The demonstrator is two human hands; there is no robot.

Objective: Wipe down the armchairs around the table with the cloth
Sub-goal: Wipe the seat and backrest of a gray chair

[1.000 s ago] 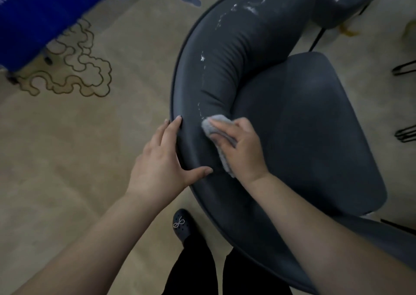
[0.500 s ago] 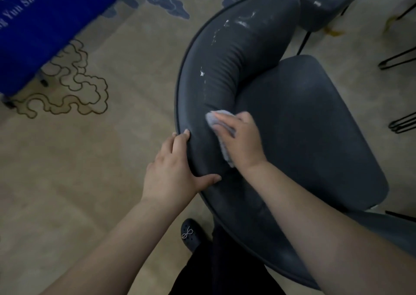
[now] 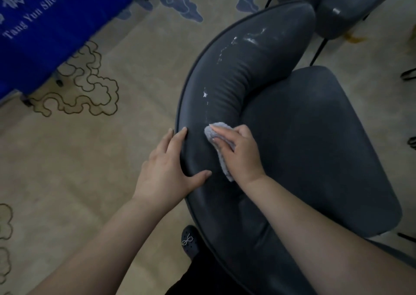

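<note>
A dark grey armchair (image 3: 304,137) with a curved padded backrest fills the middle and right of the view. White scuff marks (image 3: 249,40) run along the top of its backrest. My right hand (image 3: 240,153) presses a small grey cloth (image 3: 216,135) flat against the inner side of the backrest, fingers straight over it. My left hand (image 3: 171,166) rests on the backrest's outer rim, fingers over the edge and thumb spread along the top.
A second dark armchair (image 3: 337,4) stands just behind, at the top right. A table with a blue cloth (image 3: 51,29) is at the top left. Beige patterned carpet (image 3: 78,159) covers the floor. Thin black chair legs (image 3: 408,74) show at the right edge. My dark shoe (image 3: 190,240) is below the chair.
My right hand has slid the cloth a little up along the backrest toward the white marks. My left hand keeps its place on the rim; the view has shifted slightly.
</note>
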